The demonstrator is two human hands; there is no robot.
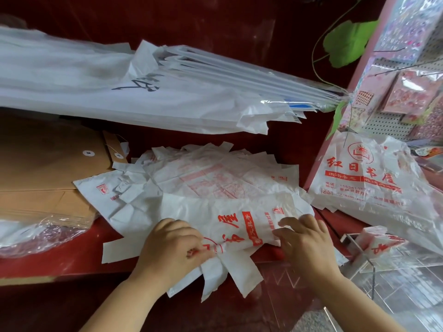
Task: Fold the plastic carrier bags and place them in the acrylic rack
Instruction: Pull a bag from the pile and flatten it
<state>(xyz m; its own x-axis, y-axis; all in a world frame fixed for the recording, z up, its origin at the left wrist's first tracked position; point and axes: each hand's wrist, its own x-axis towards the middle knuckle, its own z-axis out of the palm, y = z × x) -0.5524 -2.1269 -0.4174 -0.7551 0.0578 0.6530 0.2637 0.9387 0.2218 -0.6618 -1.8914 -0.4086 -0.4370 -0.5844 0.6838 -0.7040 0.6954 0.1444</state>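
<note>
At the near edge of the worktop [60, 259]: left hand [172, 243] pinches the gathered handle end of the carrier bag [242, 224]. Right hand [306, 243] has its fingers bent over the bag's other end and appears to grip it. The bag lies between the hands, touching both, long axis 9-to-3 o'clock. Its handles [239, 271] hang over the edge toward 6. Fold judged partway done.

Acrylic rack [359, 258] sits at 3 o'clock, just beside the right hand, so that hand is nearer for placing. Folded bags [381, 240] already stand in it.

Toward 12: loose pile of unfolded bags [215, 178]. Toward 2: printed stack [364, 178].
</note>
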